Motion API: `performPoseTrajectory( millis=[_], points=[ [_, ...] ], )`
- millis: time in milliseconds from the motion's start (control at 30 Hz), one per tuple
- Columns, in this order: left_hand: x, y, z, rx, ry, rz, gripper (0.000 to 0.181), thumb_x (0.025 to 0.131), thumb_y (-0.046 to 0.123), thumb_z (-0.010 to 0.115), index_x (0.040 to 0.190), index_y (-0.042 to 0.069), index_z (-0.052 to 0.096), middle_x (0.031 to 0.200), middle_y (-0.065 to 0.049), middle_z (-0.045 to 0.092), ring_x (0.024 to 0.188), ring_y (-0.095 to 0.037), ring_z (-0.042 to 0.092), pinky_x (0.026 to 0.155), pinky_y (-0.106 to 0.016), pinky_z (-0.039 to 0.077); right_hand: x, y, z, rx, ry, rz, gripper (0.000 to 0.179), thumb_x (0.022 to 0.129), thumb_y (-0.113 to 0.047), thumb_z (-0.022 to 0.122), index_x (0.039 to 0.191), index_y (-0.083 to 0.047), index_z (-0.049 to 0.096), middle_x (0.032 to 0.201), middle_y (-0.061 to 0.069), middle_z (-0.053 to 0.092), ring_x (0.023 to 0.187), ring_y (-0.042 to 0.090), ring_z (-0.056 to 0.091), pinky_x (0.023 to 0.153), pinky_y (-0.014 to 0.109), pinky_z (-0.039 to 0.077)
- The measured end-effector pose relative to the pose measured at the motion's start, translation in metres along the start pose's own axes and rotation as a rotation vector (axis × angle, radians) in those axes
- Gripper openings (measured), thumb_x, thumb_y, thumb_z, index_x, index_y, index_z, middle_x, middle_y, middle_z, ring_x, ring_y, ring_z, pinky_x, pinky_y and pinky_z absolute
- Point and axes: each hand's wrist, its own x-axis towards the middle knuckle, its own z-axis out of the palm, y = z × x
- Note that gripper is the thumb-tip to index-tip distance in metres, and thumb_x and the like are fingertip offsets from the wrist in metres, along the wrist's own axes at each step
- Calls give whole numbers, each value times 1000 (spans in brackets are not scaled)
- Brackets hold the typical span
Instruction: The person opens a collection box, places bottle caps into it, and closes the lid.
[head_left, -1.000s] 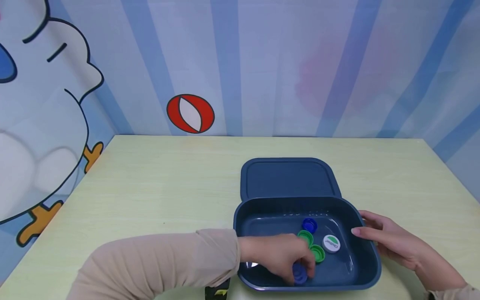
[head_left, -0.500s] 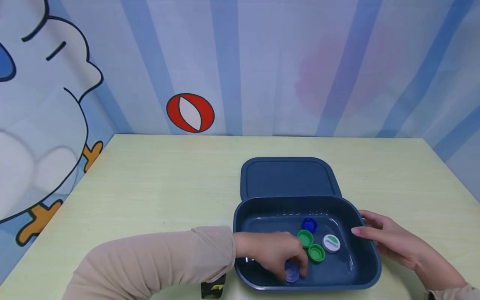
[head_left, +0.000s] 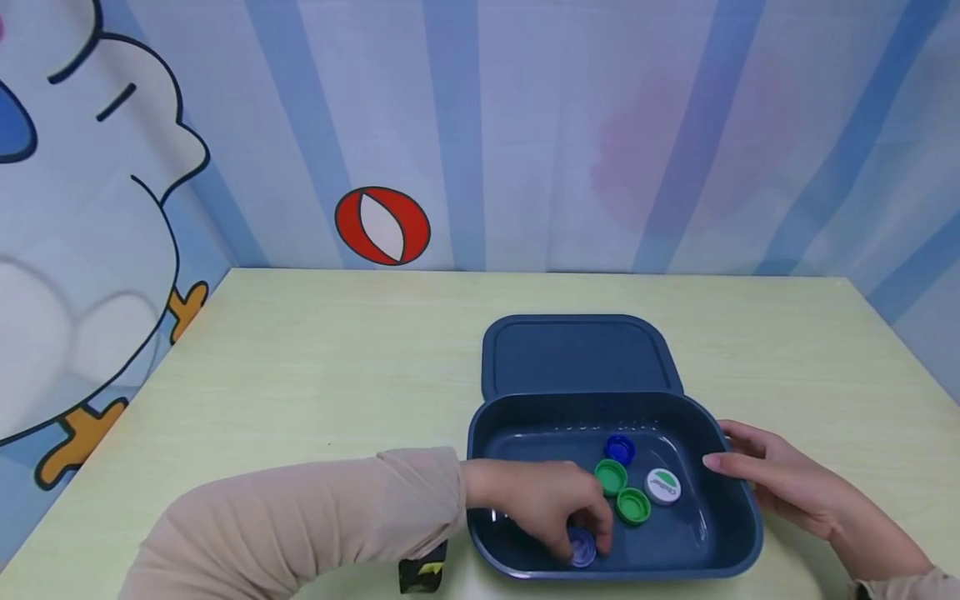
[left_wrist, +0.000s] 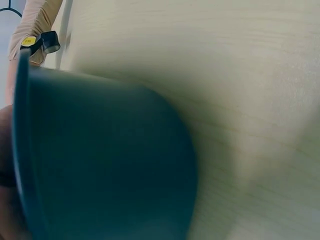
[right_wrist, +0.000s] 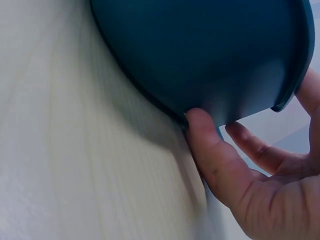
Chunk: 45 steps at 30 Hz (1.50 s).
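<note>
A dark blue box point(head_left: 701, 550) sits on the table, seen from outside in both wrist views. Inside it, my left hand point(head_left: 551, 504) pinches a translucent bluish bottle cap point(head_left: 582, 547) low near the front wall. Two green bottle caps point(head_left: 633, 507) lie just right of that hand, one partly behind the other. A dark blue cap point(head_left: 620, 450) is behind them, and a white cap with a green mark point(head_left: 663, 487) is to their right. My right hand point(head_left: 795, 483) grips the box's right wall, thumb over the rim and fingers against the outside.
A flat dark blue lid point(head_left: 577, 354) lies directly behind the box. Pale wood-grain table point(head_left: 337, 358) surrounds both. A printed backdrop point(head_left: 517, 133) rises at the table's far edge. A black strap-like item point(head_left: 422, 568) shows below the left sleeve.
My left hand has shifted a little to the left inside the box, taking the bluish cap with it. The right hand and the box stay in place.
</note>
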Motion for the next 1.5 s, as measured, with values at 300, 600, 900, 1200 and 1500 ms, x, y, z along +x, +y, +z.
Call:
performPoseTrajectory(
  millis=[300, 600, 900, 1200, 1500],
  points=[
    [-4, -5, -6, -39, 8, -20, 31, 75, -2, 72, 104, 8, 67, 98, 8, 62, 87, 5, 53, 80, -8, 41, 0, 0, -1, -2, 5, -7, 68, 97, -18, 47, 141, 12, 5, 122, 8, 51, 101, 21, 59, 84, 47, 49],
    [-15, 3, -9, -64, 24, -9, 31, 76, -2, 72, 105, 9, 67, 97, 9, 60, 87, 3, 52, 80, -8, 41, 0, 1, 0, 5, -2, -13, 65, 97, -18, 47, 141, 12, 8, 120, 8, 52, 100, 21, 59, 84, 47, 49],
    [-37, 16, -14, -185, 75, 32, 28, 80, 1, 70, 107, 6, 65, 101, 4, 59, 89, -2, 52, 79, -13, 45, -1, 0, 0, 28, -19, -24, 60, 97, -16, 46, 140, 11, 13, 118, 5, 54, 100, 22, 60, 84, 46, 49],
    [-54, 14, -13, -231, 117, 11, 28, 80, 0, 69, 107, 7, 66, 100, 6, 59, 90, -1, 53, 78, -15, 47, -1, 1, 0, 24, -14, -25, 60, 97, -16, 46, 140, 11, 14, 117, 5, 54, 99, 22, 60, 83, 47, 49],
    [-67, 19, -21, -287, 162, 12, 27, 81, -1, 68, 107, 7, 66, 101, 8, 58, 90, -2, 53, 79, -19, 49, -1, 1, 0, 20, -9, -14, 63, 97, -17, 46, 140, 11, 10, 118, 6, 53, 99, 22, 60, 83, 48, 49]
  ],
)
